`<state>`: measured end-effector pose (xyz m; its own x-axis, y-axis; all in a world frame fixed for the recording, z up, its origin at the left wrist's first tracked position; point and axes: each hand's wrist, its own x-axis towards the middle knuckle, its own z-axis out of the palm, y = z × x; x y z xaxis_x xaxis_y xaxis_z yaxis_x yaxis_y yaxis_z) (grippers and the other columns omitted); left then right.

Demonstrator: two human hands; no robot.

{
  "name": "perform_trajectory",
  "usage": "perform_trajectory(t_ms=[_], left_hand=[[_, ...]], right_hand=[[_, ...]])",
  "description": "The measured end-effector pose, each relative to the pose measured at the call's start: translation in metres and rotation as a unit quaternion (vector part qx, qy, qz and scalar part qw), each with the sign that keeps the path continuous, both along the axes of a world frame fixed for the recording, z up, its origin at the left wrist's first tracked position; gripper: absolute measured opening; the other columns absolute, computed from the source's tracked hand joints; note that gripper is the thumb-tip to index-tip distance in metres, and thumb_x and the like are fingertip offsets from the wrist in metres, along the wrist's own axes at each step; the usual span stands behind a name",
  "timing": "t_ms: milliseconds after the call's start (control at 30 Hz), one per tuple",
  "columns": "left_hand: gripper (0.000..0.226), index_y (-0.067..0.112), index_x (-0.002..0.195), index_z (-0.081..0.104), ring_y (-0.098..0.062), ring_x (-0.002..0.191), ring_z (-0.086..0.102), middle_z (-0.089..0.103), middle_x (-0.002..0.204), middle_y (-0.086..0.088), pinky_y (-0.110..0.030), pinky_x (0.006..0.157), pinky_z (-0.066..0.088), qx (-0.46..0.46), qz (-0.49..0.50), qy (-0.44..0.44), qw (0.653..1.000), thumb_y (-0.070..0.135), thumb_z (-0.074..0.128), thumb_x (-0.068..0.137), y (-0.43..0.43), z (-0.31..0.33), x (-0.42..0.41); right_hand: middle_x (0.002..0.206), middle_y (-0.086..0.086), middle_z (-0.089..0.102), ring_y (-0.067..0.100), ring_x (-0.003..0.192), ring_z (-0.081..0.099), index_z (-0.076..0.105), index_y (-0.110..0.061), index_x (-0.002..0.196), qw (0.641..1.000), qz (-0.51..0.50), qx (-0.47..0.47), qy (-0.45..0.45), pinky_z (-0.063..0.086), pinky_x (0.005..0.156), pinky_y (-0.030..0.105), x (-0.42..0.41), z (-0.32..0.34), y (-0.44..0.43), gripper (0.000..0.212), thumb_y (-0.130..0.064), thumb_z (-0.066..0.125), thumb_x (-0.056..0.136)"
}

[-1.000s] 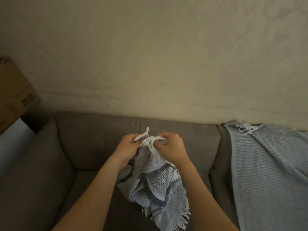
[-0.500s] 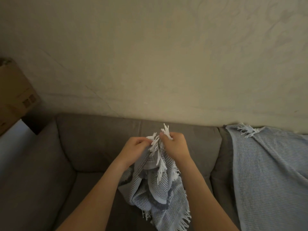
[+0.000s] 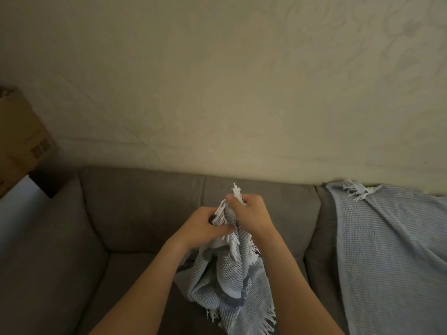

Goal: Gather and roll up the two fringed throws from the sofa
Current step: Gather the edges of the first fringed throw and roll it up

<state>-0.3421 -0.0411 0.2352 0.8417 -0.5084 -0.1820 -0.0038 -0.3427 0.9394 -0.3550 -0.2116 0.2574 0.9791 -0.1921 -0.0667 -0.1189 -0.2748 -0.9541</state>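
Note:
A blue-and-grey patterned throw [image 3: 232,284] with white fringe hangs bunched above the grey sofa [image 3: 135,213]. My left hand [image 3: 200,226] grips its gathered fringed edge from the left. My right hand [image 3: 251,213] pinches the same edge just above and to the right, with a tuft of fringe sticking up past the thumb. The two hands are close together. A second throw [image 3: 391,257], light blue with a fringed corner, lies spread over the sofa's right backrest and seat.
A beige wall [image 3: 242,93] rises behind the sofa. A cardboard box [image 3: 19,141] stands at the far left beyond the sofa's left armrest [image 3: 46,250]. Bare seat cushion [image 3: 135,281] shows below the held throw.
My right hand has risen slightly while my left hand has dropped and slid lower along the fringed edge, bunching more cloth between them. The light blue throw has not moved.

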Motion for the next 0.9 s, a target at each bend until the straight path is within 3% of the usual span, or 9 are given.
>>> perform_trajectory(t_ms=[100,200,300,500,633,700,767,833,900], left_hand=[[0.007,0.026,0.089,0.079,-0.013,0.082,0.075,0.079,0.086,-0.001,-0.025,0.069,0.052,0.017,0.016,-0.008,1.0,0.028,0.075,0.094,-0.001,-0.002,0.0],[0.02,0.021,0.072,0.069,-0.011,0.065,0.06,0.068,0.068,-0.003,-0.03,0.063,0.046,0.053,0.047,-0.034,0.997,0.02,0.066,0.092,0.002,-0.007,0.003],[0.036,0.026,0.062,0.067,-0.006,0.057,0.049,0.058,0.059,0.006,-0.028,0.059,0.039,0.06,0.093,-0.044,0.993,0.014,0.064,0.096,0.005,-0.01,0.005],[0.03,0.011,0.081,0.077,-0.01,0.064,0.052,0.062,0.068,-0.003,-0.033,0.065,0.039,-0.019,0.18,-0.011,0.983,0.035,0.069,0.096,0.02,-0.012,0.005],[0.038,0.019,0.083,0.08,-0.017,0.078,0.071,0.076,0.081,-0.006,-0.04,0.078,0.053,-0.036,0.146,0.017,0.988,0.039,0.059,0.107,0.021,-0.006,-0.001],[0.035,0.021,0.097,0.084,-0.026,0.094,0.077,0.081,0.095,-0.007,-0.045,0.088,0.058,-0.044,0.136,0.024,0.989,0.038,0.055,0.11,0.02,-0.002,-0.003],[0.033,0.025,0.102,0.085,-0.026,0.098,0.077,0.082,0.098,-0.006,-0.046,0.091,0.059,-0.048,0.126,0.027,0.99,0.034,0.055,0.11,0.018,0.003,-0.003],[0.031,0.027,0.102,0.085,-0.03,0.101,0.076,0.081,0.1,-0.009,-0.049,0.096,0.058,-0.048,0.112,0.032,0.992,0.036,0.056,0.11,0.016,0.007,-0.002],[0.03,0.026,0.102,0.085,-0.039,0.107,0.072,0.08,0.104,-0.014,-0.056,0.101,0.055,-0.042,0.106,0.029,0.993,0.039,0.059,0.108,0.016,0.007,-0.001]], right_hand=[[0.049,-0.011,0.033,0.005,0.043,0.027,0.046,-0.011,0.065,1.0,0.017,-0.006,-0.012,0.025,0.043,0.018,0.0,0.003,0.001,0.043,-0.023,0.064,0.102],[0.049,-0.015,0.034,0.004,0.045,0.029,0.043,-0.016,0.062,0.999,0.019,-0.022,-0.032,0.026,0.045,0.019,-0.001,0.003,0.0,0.046,-0.024,0.063,0.102],[0.047,-0.015,0.038,0.003,0.046,0.033,0.044,-0.018,0.063,0.998,0.014,-0.052,-0.038,0.028,0.047,0.018,-0.001,0.0,-0.003,0.045,-0.029,0.063,0.102],[0.064,-0.006,0.048,0.008,0.055,0.042,0.05,-0.015,0.075,0.997,0.024,-0.062,-0.033,0.036,0.056,0.03,-0.002,-0.006,-0.017,0.036,-0.03,0.056,0.106],[0.084,-0.008,0.067,0.003,0.065,0.06,0.067,-0.015,0.099,0.997,0.067,-0.044,-0.002,0.05,0.063,0.031,-0.008,0.0,-0.018,0.031,-0.046,0.069,0.098],[0.103,-0.01,0.074,0.002,0.087,0.072,0.068,-0.031,0.117,0.993,0.11,-0.037,0.022,0.061,0.075,0.031,-0.012,0.003,-0.018,0.054,-0.059,0.087,0.075],[0.106,-0.01,0.076,0.003,0.091,0.074,0.064,-0.038,0.127,0.984,0.158,-0.077,0.029,0.061,0.075,0.026,-0.013,0.003,-0.017,0.073,-0.054,0.096,0.063],[0.094,-0.013,0.076,0.0,0.079,0.071,0.071,-0.035,0.119,0.974,0.179,-0.136,-0.006,0.055,0.066,0.018,-0.012,0.004,-0.014,0.047,-0.036,0.09,0.075],[0.069,-0.011,0.068,0.003,0.056,0.058,0.075,-0.029,0.09,0.966,0.18,-0.182,-0.036,0.045,0.053,0.024,-0.009,0.004,-0.009,0.007,-0.022,0.072,0.088]])
